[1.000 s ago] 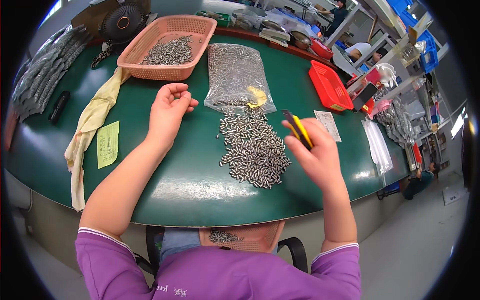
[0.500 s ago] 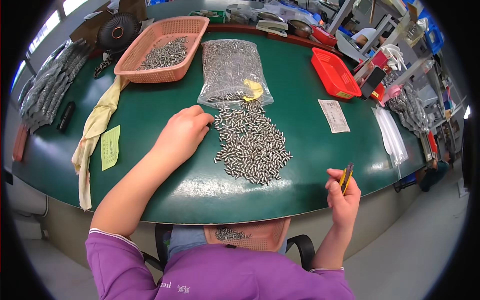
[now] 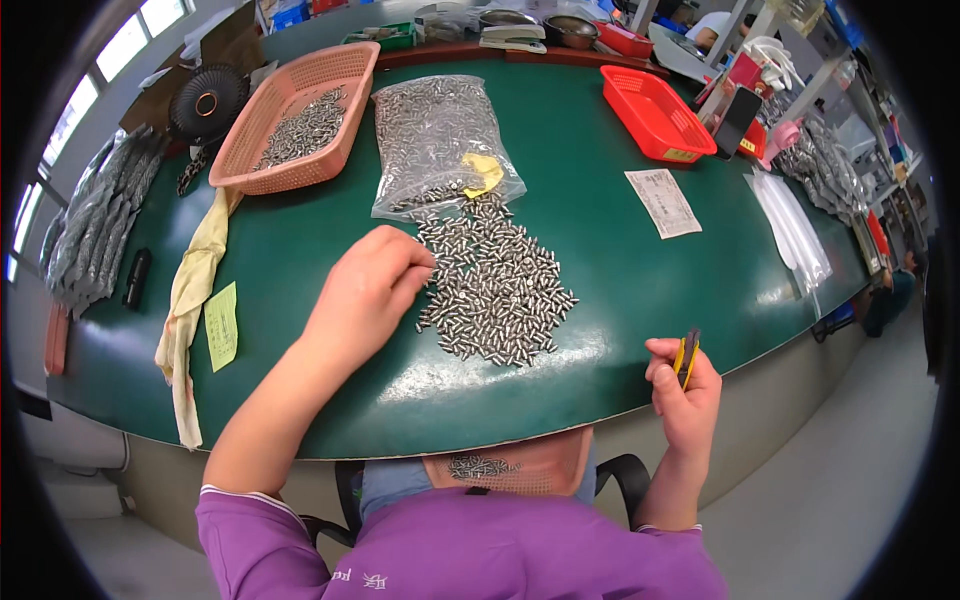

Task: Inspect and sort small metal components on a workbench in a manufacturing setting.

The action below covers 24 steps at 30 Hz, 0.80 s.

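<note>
A pile of small silvery metal pieces with tapered ends point(image 3: 500, 290) lies in the middle of the green table point(image 3: 400, 400). It spills from the mouth of a clear plastic bag point(image 3: 435, 135) packed with the same pieces. At the pile's upper left edge, my left hand point(image 3: 362, 288) has its fingers curled in a pinch; whatever is between the fingertips is hidden. Off to the right, above the table's front edge, my right hand point(image 3: 688, 405) is closed around a small yellow-and-black hand tool point(image 3: 686, 360), pointing up. Its exact kind is unclear.
On my lap rests a pink basket point(image 3: 565, 462) with some metal pieces. A larger pink basket point(image 3: 290, 178) stands far left, near a yellowish cloth point(image 3: 205, 250) and green slip point(image 3: 221, 325). A red tray point(image 3: 655, 120), paper slip point(image 3: 663, 203) and plastic bags point(image 3: 785, 235) lie right.
My left hand has moved right relative to the pile, its fingertips now at the pieces' edge. The right hand keeps its hold on the tool. The whole view has shifted and tilted slightly.
</note>
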Each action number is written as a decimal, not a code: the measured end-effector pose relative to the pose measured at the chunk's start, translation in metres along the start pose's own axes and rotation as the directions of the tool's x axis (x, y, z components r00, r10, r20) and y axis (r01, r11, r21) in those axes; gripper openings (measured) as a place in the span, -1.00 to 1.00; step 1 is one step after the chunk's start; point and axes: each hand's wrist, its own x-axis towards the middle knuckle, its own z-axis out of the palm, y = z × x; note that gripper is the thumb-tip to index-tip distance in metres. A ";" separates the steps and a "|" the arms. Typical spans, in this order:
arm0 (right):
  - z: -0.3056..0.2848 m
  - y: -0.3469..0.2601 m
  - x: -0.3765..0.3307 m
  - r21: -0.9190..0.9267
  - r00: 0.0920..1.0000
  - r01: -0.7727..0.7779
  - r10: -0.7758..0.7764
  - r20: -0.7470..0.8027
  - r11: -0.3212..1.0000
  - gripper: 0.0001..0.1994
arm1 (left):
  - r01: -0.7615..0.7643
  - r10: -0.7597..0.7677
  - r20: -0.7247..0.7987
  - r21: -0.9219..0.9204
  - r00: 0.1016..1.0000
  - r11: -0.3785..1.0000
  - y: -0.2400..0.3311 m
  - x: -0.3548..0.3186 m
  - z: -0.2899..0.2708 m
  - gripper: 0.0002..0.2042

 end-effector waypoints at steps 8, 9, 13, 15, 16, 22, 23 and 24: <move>0.012 -0.020 -0.012 0.018 0.990 0.030 -0.032 0.136 0.999 -0.75 | -0.031 0.031 0.011 -0.010 0.999 0.999 0.024 0.001 0.005 -0.80; 0.013 -0.026 -0.020 0.159 0.975 -0.134 0.101 0.199 0.978 -0.72 | -0.026 0.025 -0.029 -0.015 0.999 1.000 0.029 -0.001 0.001 -0.81; 0.023 -0.028 -0.040 0.205 0.859 -0.378 0.260 0.440 0.903 -0.65 | 0.101 -0.110 -0.056 -0.142 0.992 0.985 0.043 -0.027 -0.014 -0.80; 0.027 -0.030 -0.042 0.146 0.833 -0.398 0.290 0.471 0.906 -0.63 | 0.176 -0.180 -0.006 -0.185 0.984 0.967 0.052 -0.042 -0.014 -0.82; 0.030 -0.028 -0.043 0.105 0.835 -0.360 0.269 0.481 0.927 -0.62 | 0.194 -0.194 0.019 -0.164 0.981 0.967 0.059 -0.049 -0.013 -0.84; 0.052 -0.026 -0.053 -0.166 0.901 -0.063 0.128 0.414 0.984 -0.53 | 0.025 -0.021 0.061 -0.062 0.998 0.998 0.084 -0.076 0.024 -0.77; 0.056 -0.029 -0.055 -0.262 0.895 0.009 0.109 0.433 0.965 -0.51 | 0.061 -0.058 0.070 -0.050 0.996 0.997 0.084 -0.078 0.028 -0.76; 0.060 -0.030 -0.055 -0.351 0.887 0.092 0.084 0.455 0.932 -0.49 | 0.063 -0.058 0.084 -0.049 0.995 0.997 0.084 -0.078 0.030 -0.76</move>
